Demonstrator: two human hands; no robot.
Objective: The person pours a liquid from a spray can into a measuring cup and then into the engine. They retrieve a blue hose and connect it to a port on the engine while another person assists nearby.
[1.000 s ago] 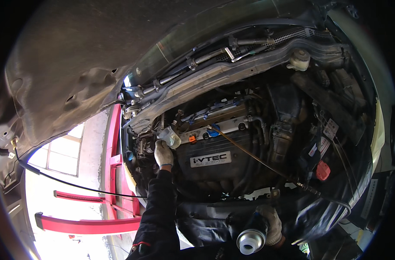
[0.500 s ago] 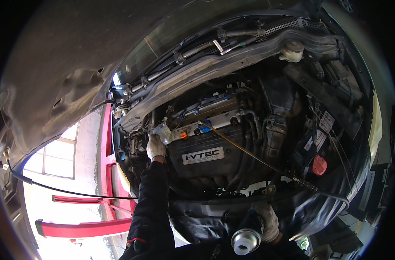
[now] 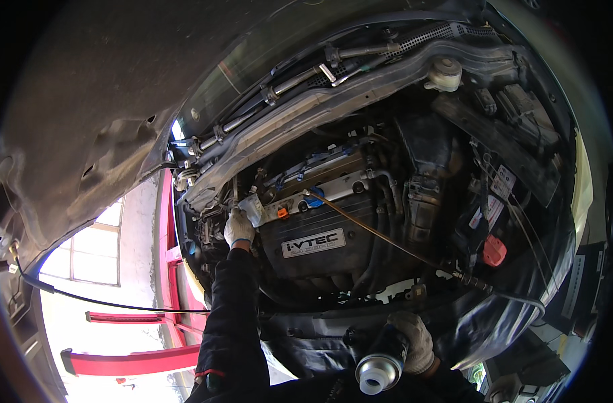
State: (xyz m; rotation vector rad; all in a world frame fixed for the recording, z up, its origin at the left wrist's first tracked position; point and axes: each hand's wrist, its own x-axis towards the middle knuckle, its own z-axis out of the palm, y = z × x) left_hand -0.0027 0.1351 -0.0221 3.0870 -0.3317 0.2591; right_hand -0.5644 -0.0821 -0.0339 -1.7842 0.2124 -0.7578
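Observation:
My left hand (image 3: 238, 229), in a white knit glove, reaches to the left side of the engine with its fingers curled closed. A clear plastic piece (image 3: 253, 210) sits right beside the fingers, and a thin grey upright part rises just above them. What the fingers grip is hidden. Low in the view, my right hand (image 3: 414, 341), also gloved, is wrapped round an aerosol can (image 3: 382, 366). The can has a dark body, a silver shoulder and a white top, tilted toward me. Between the hands lies the black engine cover (image 3: 320, 262).
A long brownish rod (image 3: 380, 235) on a black hose lies across the engine, its tip near a blue plug (image 3: 314, 197). An orange cap (image 3: 283, 213) is on the engine. A ratchet wrench (image 3: 330, 74) rests at the back. The raised hood (image 3: 91, 87) hangs at left above red lift arms (image 3: 132, 361).
The view has shifted slightly, so the engine bay sits a little further left. Both hands keep nearly the same places, and the can stays in my right hand.

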